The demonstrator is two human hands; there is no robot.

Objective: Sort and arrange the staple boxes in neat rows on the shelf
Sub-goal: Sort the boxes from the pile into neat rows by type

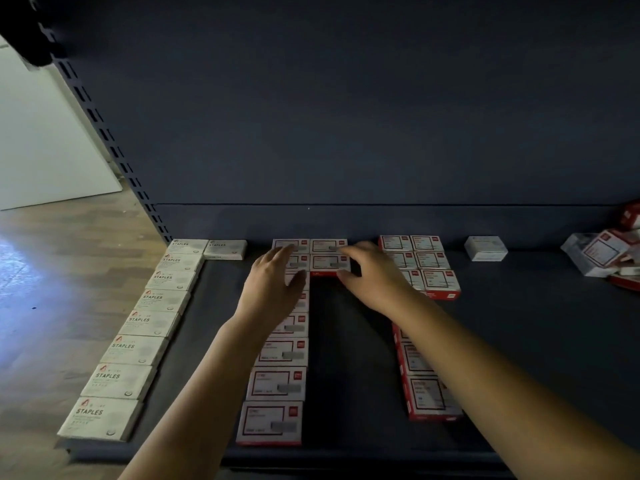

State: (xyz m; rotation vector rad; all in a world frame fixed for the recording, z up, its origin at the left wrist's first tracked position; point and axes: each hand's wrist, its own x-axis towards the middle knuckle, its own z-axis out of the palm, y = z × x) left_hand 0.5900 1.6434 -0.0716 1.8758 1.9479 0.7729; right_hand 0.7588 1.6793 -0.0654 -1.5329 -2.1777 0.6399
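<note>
Two hands, left & right, grips spread flat, nothing pinched; square red-edged box flush w/ neighbours, shelf mid row.

My left hand lies flat on the middle row of red-and-white boxes while my right hand touches the second box of a short neighbouring row on the dark shelf, a row of white boxes along its left edge.

The staple boxes are looking like matt cardboard, the shelf like smooth painted dark metal, the floor like slightly glossy wood.
</note>
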